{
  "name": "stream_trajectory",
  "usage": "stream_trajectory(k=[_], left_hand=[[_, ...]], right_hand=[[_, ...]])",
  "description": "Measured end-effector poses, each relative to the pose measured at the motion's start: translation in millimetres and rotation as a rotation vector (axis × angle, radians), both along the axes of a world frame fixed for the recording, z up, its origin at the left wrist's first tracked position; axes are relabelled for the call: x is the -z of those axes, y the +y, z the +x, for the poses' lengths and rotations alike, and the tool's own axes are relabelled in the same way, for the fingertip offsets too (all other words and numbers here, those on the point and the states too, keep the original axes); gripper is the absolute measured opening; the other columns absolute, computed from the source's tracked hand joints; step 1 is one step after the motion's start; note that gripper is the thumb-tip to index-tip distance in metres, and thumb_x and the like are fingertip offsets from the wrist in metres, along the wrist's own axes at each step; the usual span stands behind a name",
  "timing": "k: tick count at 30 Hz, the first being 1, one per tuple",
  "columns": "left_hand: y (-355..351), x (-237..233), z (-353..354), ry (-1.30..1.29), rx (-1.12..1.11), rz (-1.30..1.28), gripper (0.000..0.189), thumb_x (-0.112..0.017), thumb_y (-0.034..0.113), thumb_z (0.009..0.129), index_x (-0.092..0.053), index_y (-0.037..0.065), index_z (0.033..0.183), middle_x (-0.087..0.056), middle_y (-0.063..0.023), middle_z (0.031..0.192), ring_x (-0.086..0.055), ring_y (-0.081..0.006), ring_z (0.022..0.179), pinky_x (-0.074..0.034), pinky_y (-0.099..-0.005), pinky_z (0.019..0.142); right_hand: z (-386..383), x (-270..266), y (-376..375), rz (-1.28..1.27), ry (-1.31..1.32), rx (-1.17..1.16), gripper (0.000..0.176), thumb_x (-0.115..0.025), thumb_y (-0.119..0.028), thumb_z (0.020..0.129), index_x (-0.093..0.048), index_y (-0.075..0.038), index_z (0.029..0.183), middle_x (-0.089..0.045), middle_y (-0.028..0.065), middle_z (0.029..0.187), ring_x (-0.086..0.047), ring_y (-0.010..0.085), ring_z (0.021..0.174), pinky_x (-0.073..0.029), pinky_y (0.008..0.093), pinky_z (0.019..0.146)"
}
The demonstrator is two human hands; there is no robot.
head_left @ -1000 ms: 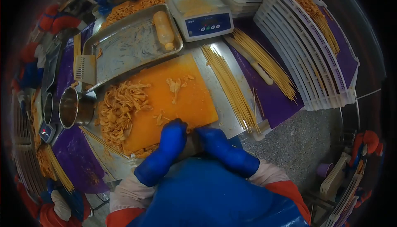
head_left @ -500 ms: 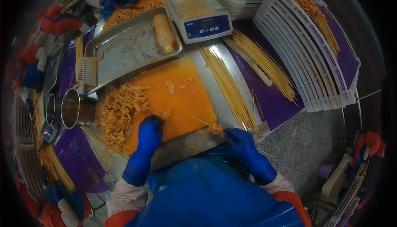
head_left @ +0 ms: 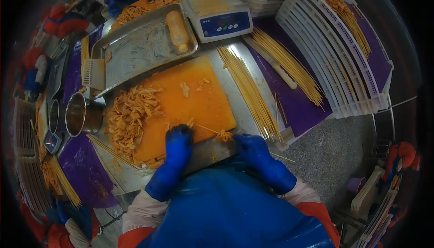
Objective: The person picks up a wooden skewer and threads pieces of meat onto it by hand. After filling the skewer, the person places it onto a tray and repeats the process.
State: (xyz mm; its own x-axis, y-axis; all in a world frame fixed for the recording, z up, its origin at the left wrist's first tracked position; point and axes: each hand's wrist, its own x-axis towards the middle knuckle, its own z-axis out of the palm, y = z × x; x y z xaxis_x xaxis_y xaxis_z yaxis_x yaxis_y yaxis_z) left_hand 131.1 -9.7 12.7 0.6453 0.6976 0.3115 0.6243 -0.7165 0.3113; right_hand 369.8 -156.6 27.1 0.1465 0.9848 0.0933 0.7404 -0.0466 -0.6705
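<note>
My right hand point(head_left: 254, 149), in a blue glove, is closed around a thin bamboo skewer point(head_left: 207, 128) whose tip points left over the orange cutting board point(head_left: 199, 94). Bunched pieces of marinated meat point(head_left: 224, 135) are threaded on it just beside my fingers. My left hand point(head_left: 179, 143), also gloved in blue, is at the board's near edge, left of the skewer tip. Its fingers are curled together, with a small strip of meat point(head_left: 190, 122) showing at the fingertips. A heap of sliced marinated meat point(head_left: 131, 112) covers the board's left side.
Behind the board stand a metal tray point(head_left: 131, 44) with a bottle point(head_left: 177, 31) in it and a scale point(head_left: 226, 24). Bundled skewers point(head_left: 253, 94) and a knife point(head_left: 285, 76) lie right. Stacked white trays point(head_left: 325, 49) rise beyond. A metal pot point(head_left: 83, 114) stands left. Co-workers are nearby.
My left hand has moved right, toward the skewer tip. My right hand has shifted left with the loaded skewer, so the two hands are closer together.
</note>
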Motion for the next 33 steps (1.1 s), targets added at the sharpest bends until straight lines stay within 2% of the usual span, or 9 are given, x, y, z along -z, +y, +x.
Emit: stream_trajectory(k=[3, 6, 8, 14, 18, 23, 26, 29, 33], left_hand=[[6, 0, -8, -0.218, -0.028, -0.273, 0.01, -0.071, 0.009, 0.078, -0.071, 0.007, 0.088, -0.066, -0.0145, 0.091, -0.063, -0.0357, 0.088, -0.048, -0.0449, 0.077], [14, 7, -4, -0.291, -0.16, -0.372, 0.011, -0.072, 0.01, 0.078, -0.071, 0.007, 0.089, -0.066, -0.0143, 0.093, -0.063, -0.0355, 0.091, -0.049, -0.0451, 0.078], [16, 16, -2, -0.277, -0.15, -0.321, 0.012, -0.072, 0.011, 0.078, -0.071, 0.007, 0.089, -0.066, -0.0143, 0.091, -0.064, -0.0356, 0.089, -0.05, -0.0449, 0.075], [12, 1, 9, -0.224, -0.234, -0.181, 0.009, -0.072, 0.012, 0.078, -0.072, 0.009, 0.087, -0.066, -0.0134, 0.087, -0.064, -0.035, 0.085, -0.05, -0.0463, 0.072], [14, 3, 14, -0.136, -0.203, -0.237, 0.008, -0.072, 0.013, 0.078, -0.072, 0.009, 0.085, -0.066, -0.013, 0.088, -0.063, -0.0344, 0.086, -0.049, -0.0471, 0.072], [16, 6, 10, -0.243, -0.153, -0.209, 0.012, -0.071, 0.009, 0.077, -0.074, 0.008, 0.089, -0.067, -0.0139, 0.089, -0.065, -0.0352, 0.083, -0.051, -0.0446, 0.072], [14, 11, 11, -0.27, -0.133, -0.249, 0.016, -0.071, 0.006, 0.076, -0.075, 0.008, 0.092, -0.068, -0.0139, 0.091, -0.065, -0.0351, 0.085, -0.052, -0.0435, 0.074], [15, 12, 12, -0.246, -0.097, -0.231, 0.018, -0.071, 0.006, 0.077, -0.075, 0.008, 0.094, -0.068, -0.0139, 0.092, -0.065, -0.035, 0.085, -0.052, -0.0433, 0.074], [13, 7, 14, -0.237, -0.096, -0.227, 0.017, -0.071, 0.006, 0.077, -0.075, 0.008, 0.094, -0.067, -0.0139, 0.09, -0.065, -0.0352, 0.084, -0.052, -0.0434, 0.073]], right_hand=[[1, -12, -3, 0.003, -0.036, 0.009, 0.023, -0.063, -0.011, 0.089, -0.071, -0.009, 0.111, -0.07, 0.0165, 0.084, -0.069, 0.0348, 0.072, -0.054, 0.0427, 0.063], [-3, -26, 6, 0.058, -0.065, 0.003, 0.024, -0.063, -0.01, 0.088, -0.071, -0.009, 0.11, -0.07, 0.0165, 0.084, -0.069, 0.0343, 0.072, -0.055, 0.0425, 0.063], [-5, -19, 11, 0.08, -0.08, -0.018, 0.024, -0.063, -0.009, 0.087, -0.071, -0.008, 0.109, -0.07, 0.0164, 0.084, -0.069, 0.034, 0.071, -0.055, 0.0424, 0.063], [-6, -11, 19, 0.052, -0.14, -0.054, 0.022, -0.061, -0.009, 0.087, -0.07, -0.007, 0.108, -0.07, 0.0172, 0.084, -0.069, 0.0346, 0.071, -0.055, 0.0428, 0.061], [-14, -9, 29, 0.079, -0.065, -0.025, 0.022, -0.062, -0.009, 0.088, -0.07, -0.008, 0.108, -0.07, 0.017, 0.084, -0.069, 0.0362, 0.071, -0.055, 0.0433, 0.061], [4, -11, 14, 0.107, 0.071, -0.059, 0.022, -0.064, -0.009, 0.087, -0.07, -0.008, 0.108, -0.07, 0.0171, 0.088, -0.068, 0.0376, 0.073, -0.054, 0.0439, 0.062], [17, -9, -1, -0.054, -0.026, -0.116, 0.025, -0.064, -0.007, 0.085, -0.07, -0.009, 0.11, -0.07, 0.0165, 0.089, -0.068, 0.0363, 0.074, -0.053, 0.0431, 0.064], [18, -23, 4, -0.011, -0.129, -0.185, 0.03, -0.064, -0.007, 0.084, -0.071, -0.01, 0.113, -0.07, 0.016, 0.088, -0.068, 0.0343, 0.073, -0.054, 0.0421, 0.064], [8, -35, 8, -0.059, -0.202, -0.136, 0.032, -0.063, -0.007, 0.084, -0.071, -0.01, 0.115, -0.07, 0.0162, 0.087, -0.069, 0.0326, 0.071, -0.054, 0.0417, 0.063]])
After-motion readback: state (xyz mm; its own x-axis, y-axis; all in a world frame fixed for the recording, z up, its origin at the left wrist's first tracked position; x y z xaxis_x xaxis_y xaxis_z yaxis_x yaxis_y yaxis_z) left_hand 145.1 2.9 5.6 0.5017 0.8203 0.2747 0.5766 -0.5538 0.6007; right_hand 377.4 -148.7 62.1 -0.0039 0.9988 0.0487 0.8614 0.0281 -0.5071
